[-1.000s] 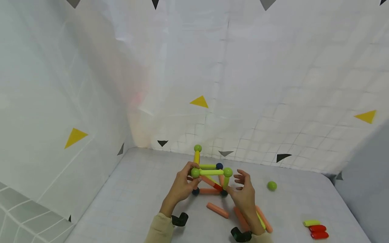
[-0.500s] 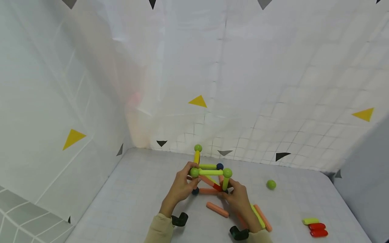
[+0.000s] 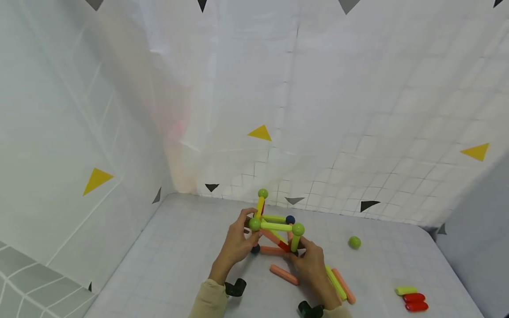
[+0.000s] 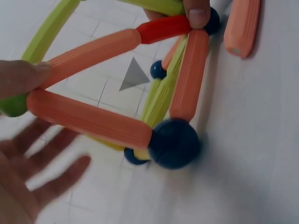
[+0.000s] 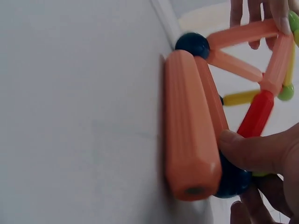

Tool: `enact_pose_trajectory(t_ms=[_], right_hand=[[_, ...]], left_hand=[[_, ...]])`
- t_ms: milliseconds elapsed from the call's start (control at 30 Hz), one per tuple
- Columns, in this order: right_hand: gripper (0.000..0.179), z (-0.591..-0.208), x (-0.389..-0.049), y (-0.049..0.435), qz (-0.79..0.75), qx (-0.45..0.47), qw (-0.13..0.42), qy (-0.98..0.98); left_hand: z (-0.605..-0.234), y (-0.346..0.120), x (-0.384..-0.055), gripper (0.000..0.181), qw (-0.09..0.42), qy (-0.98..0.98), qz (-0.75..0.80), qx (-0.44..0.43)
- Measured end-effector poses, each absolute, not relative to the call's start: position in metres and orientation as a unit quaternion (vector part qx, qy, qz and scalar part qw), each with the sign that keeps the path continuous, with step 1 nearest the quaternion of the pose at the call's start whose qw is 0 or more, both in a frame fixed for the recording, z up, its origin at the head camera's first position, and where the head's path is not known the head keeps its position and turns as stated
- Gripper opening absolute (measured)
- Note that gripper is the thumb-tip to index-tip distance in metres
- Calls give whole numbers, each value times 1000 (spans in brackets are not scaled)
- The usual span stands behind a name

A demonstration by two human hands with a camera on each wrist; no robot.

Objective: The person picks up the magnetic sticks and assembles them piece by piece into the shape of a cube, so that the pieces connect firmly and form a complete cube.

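A frame of coloured rods and balls (image 3: 276, 226) stands on the table between both hands. My left hand (image 3: 235, 243) pinches its upper left corner at a green ball (image 3: 255, 224), thumb over the rod ends; its other fingers spread loose in the left wrist view. At the lower right corner, my right hand (image 3: 312, 263) grips a dark blue ball (image 5: 233, 179), thumb on the near side and fingers behind. From that corner a red-and-orange rod (image 4: 163, 30) slants up to the left hand. Another dark blue ball (image 4: 174, 143) forms the lower left corner. A yellow rod topped by a green ball (image 3: 263, 193) rises at the back.
A loose orange rod (image 3: 284, 274) lies in front of the frame. By the right forearm are a yellow-green rod (image 3: 336, 282) and an orange rod (image 3: 343, 286). Farther right sit a green ball (image 3: 355, 242) and short red pieces (image 3: 415, 302). A white wall stands behind.
My right hand has closed from loosely spread fingers onto the lower right corner. The back of the frame has shifted slightly right. The left hand keeps its grip.
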State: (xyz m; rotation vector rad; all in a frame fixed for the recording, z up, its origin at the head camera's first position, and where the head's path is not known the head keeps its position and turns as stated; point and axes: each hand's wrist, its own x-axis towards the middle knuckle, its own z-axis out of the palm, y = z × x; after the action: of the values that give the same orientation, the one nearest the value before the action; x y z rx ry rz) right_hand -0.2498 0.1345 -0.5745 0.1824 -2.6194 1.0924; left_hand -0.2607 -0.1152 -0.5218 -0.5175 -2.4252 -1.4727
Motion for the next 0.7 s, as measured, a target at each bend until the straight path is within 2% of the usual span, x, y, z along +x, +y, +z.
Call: enact_pose_trajectory(t_ms=[67, 167, 267, 333, 400, 500, 633, 700], right_hand=[[33, -573, -247, 133, 383, 61, 153, -909], [34, -574, -244, 131, 390, 58, 165, -904], [35, -575, -243, 130, 396, 48, 169, -901], [35, -575, -242, 129, 395, 47, 169, -901], [34, -575, -241, 129, 396, 47, 168, -901], [34, -574, -240, 128, 399, 44, 163, -901], [35, -573, -238, 124, 417, 35, 142, -897], [37, -571, -236, 121, 436, 38, 133, -889]], left_hand=[[-524, -119, -261, 65, 113, -854, -487, -145], [-530, -127, -261, 68, 38, -888, -447, -99], [-542, -132, -262, 56, -47, -908, -408, -86], [-549, -130, -262, 44, -69, -910, -396, -96], [-555, -125, -263, 35, -58, -909, -398, -108], [-562, -115, -265, 31, -1, -904, -414, -105], [-573, -104, -269, 40, 103, -891, -439, -58], [-578, -100, -272, 46, 131, -877, -461, -43]])
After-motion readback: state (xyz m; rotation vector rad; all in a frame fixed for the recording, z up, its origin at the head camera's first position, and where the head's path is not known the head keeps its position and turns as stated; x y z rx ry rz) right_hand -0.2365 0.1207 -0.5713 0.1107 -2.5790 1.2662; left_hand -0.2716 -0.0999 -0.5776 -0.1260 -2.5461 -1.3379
